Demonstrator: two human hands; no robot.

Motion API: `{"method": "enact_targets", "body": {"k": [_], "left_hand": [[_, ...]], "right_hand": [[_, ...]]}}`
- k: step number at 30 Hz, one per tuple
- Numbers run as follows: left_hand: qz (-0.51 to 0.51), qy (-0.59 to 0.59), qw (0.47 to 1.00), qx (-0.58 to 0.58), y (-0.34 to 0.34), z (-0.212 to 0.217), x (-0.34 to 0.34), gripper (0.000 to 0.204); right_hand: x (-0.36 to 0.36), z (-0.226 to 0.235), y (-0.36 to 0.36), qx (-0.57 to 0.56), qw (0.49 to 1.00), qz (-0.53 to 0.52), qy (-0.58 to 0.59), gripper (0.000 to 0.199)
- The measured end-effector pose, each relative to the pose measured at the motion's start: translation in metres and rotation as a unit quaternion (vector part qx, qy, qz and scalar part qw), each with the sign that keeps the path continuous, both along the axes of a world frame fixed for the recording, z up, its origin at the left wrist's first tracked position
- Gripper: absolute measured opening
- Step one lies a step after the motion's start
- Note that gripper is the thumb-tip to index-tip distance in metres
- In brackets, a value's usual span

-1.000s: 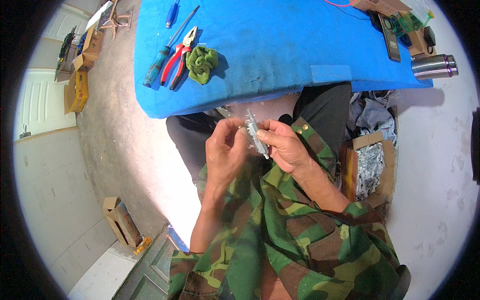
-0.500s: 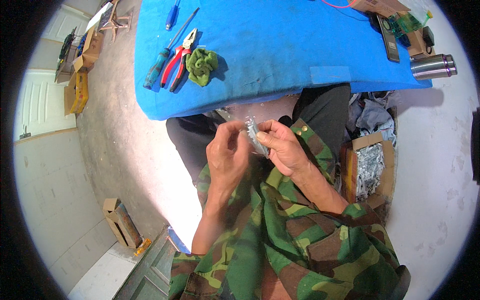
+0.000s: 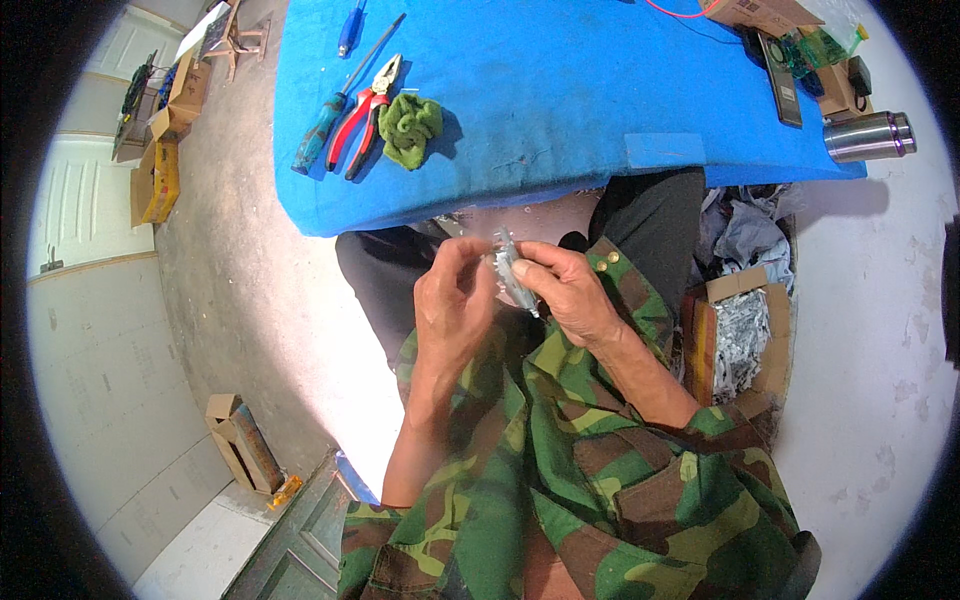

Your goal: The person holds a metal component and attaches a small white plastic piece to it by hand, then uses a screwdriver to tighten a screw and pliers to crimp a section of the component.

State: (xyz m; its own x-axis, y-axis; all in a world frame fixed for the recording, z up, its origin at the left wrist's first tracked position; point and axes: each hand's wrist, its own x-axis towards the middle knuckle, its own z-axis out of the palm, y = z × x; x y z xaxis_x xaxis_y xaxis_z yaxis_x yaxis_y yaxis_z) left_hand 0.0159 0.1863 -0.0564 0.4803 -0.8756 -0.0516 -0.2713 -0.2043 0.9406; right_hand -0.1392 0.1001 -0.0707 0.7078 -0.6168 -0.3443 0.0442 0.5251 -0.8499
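Over on the far left I see a yellow box by the wall, and nearer, a tall cardboard box with its flaps up. Next comes the blue tabletop. On its left part lie a blue-handled screwdriver, a smaller screwdriver farther off, red-and-black pliers and, just right of these, a crumpled green cloth.

In front of the tabletop's near edge, above the seated person's lap, the left hand has its fingers bent in against the toothed left side of a slim grey part; from here I can't tell whether they pinch it. The right hand grasps that part, thumb on top, fingers behind, so it sits tilted between both hands.

To the right, lower down, a carton holds a heap of silvery pieces. Beyond it, at the tabletop's right end, are a dark phone and a steel flask lying on its side.
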Motion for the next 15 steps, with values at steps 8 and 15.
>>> {"method": "enact_targets", "body": {"k": [8, 15], "left_hand": [[0.007, -0.076, 0.997, -0.033, -0.005, 0.007, -0.011, 0.013], [0.013, -0.102, 0.994, -0.05, -0.005, 0.011, -0.013, 0.013]], "right_hand": [[0.005, -0.013, 0.005, 0.126, 0.987, -0.077, -0.06, 0.036], [0.008, -0.008, 0.008, 0.194, 0.971, -0.106, -0.087, 0.035]]}}
